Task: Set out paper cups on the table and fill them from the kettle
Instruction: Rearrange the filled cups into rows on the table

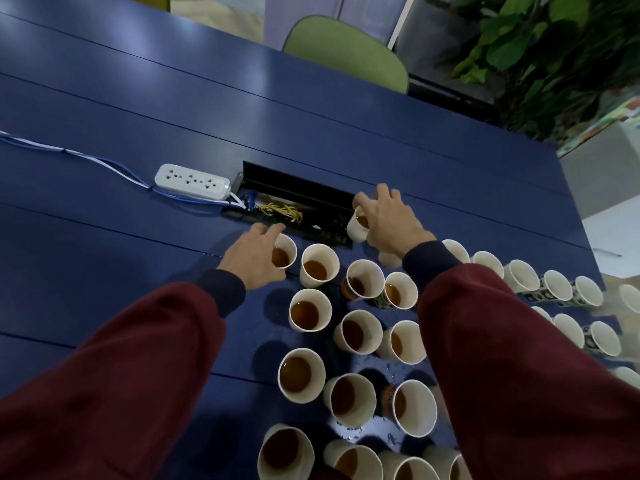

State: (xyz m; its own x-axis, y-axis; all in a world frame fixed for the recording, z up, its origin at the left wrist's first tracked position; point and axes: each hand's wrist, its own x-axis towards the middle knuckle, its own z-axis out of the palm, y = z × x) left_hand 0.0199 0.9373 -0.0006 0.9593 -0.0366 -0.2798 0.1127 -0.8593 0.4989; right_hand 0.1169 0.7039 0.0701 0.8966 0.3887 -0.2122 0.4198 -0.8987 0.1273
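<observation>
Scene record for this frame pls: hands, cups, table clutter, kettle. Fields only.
left hand: holds row-end cup at its rim
right hand: holds far cup at the edge of the open cable box
filled cups: many, brown liquid, clustered near the person
right-side cups: fill level not visible
table: blue
power strip: white, left of cable box
kettle: not in view

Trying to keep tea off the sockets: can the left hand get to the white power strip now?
Probably yes: bare table lies between the left hand and the power strip, once it lets go of its cup.
</observation>
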